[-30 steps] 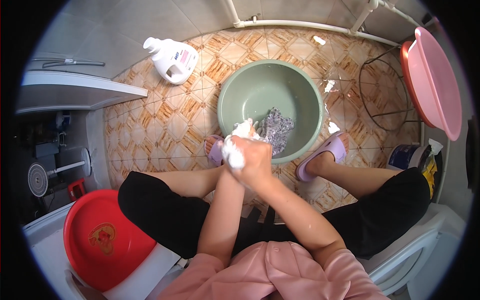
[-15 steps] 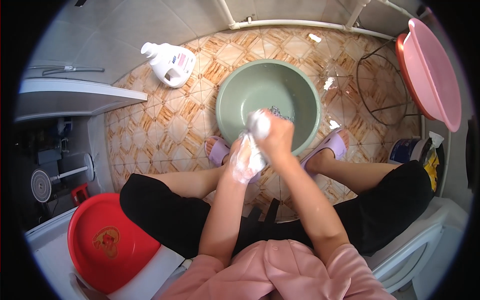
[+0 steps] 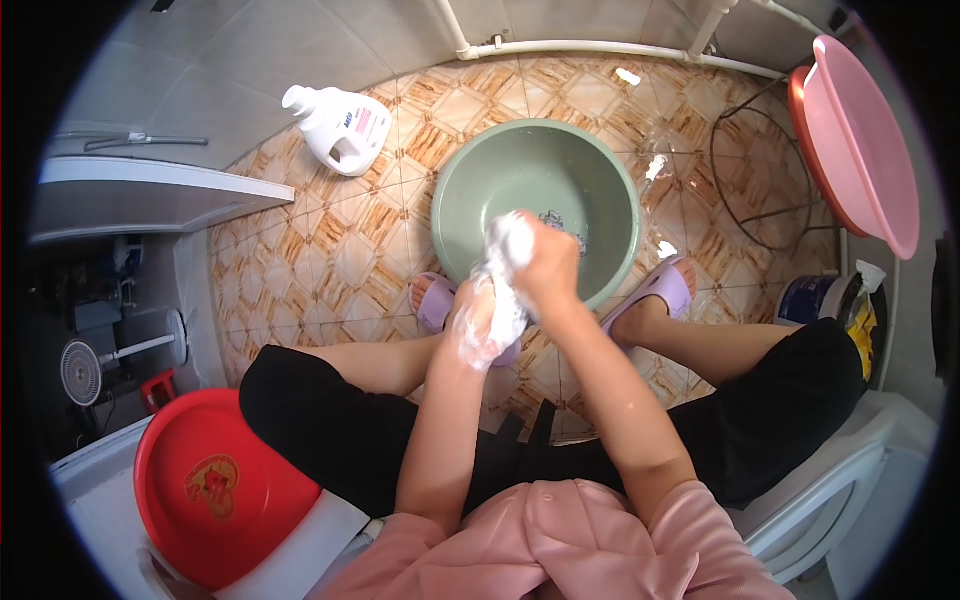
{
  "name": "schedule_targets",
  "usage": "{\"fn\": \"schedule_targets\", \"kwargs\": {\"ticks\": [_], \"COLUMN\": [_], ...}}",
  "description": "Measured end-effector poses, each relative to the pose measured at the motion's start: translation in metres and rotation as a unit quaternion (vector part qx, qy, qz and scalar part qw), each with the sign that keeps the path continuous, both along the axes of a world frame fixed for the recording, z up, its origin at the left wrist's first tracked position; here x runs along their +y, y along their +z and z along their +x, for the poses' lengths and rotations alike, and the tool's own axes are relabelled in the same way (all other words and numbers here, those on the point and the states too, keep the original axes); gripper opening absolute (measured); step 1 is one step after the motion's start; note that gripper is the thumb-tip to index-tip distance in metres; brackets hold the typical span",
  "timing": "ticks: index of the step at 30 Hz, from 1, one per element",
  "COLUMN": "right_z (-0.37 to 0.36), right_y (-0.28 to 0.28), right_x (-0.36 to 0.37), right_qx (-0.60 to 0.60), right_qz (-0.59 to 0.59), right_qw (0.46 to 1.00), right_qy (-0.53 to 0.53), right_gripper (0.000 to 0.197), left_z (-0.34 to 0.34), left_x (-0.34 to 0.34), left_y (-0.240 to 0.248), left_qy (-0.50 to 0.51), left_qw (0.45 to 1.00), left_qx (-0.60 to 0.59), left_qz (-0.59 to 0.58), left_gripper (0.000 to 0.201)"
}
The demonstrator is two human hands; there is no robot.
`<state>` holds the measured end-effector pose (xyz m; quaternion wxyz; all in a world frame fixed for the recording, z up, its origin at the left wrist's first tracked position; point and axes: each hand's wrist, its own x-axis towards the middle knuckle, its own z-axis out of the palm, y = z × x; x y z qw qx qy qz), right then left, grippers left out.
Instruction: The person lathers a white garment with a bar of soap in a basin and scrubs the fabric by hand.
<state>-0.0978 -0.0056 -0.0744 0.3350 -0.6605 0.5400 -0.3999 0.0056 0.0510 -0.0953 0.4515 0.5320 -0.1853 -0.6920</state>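
Both hands are closed around a white, foam-covered cloth [image 3: 514, 238], held over the near side of a green basin [image 3: 447, 205]. Thick suds coat my left hand [image 3: 482, 318], which grips the lower part of the cloth near its wrist. My right hand [image 3: 550, 262] is a fist around the upper part, just to the right. What kind of cloth it is cannot be made out under the foam. Behind my right hand, a small patterned bluish thing [image 3: 555, 222] lies in the basin, partly hidden.
A white detergent jug [image 3: 345, 130] stands far left on the tiled floor. A pink basin [image 3: 868, 150] leans at the far right beside a wire ring stand [image 3: 722, 190]. A red basin [image 3: 190, 440] sits near left. My feet, in purple slippers [image 3: 672, 290], flank the green basin.
Both fists and the foamy cloth have shifted slightly left. More of the patterned thing in the basin shows. Foam on my left hand has spread differently.
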Motion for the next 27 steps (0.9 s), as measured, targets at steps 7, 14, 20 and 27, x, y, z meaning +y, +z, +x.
{"fn": "schedule_targets", "kwargs": {"ticks": [7, 14, 20, 27], "right_z": [0.022, -0.041, -0.054, -0.045], "right_y": [0.009, -0.002, 0.035, 0.056], "right_x": [0.029, -0.026, -0.03, -0.025], "right_qx": [-0.043, -0.33, -0.31, -0.352], "right_qz": [-0.152, 0.245, 0.326, 0.277], "right_qw": [0.983, 0.911, 0.874, 0.887], "right_qy": [0.091, 0.037, 0.182, 0.111], "right_gripper": [0.021, 0.023, 0.02, 0.013], "left_z": [0.015, 0.009, 0.012, 0.017], "left_x": [0.003, -0.021, -0.02, -0.02], "left_y": [-0.016, 0.056, 0.081, 0.1], "left_qy": [0.031, 0.116, 0.084, -0.09], "left_qw": [0.929, 0.968, 0.978, 0.989], "left_qx": [0.259, 0.223, 0.16, -0.061], "left_qz": [-0.263, 0.017, -0.101, -0.1], "left_gripper": [0.03, 0.034, 0.029, 0.021]}}
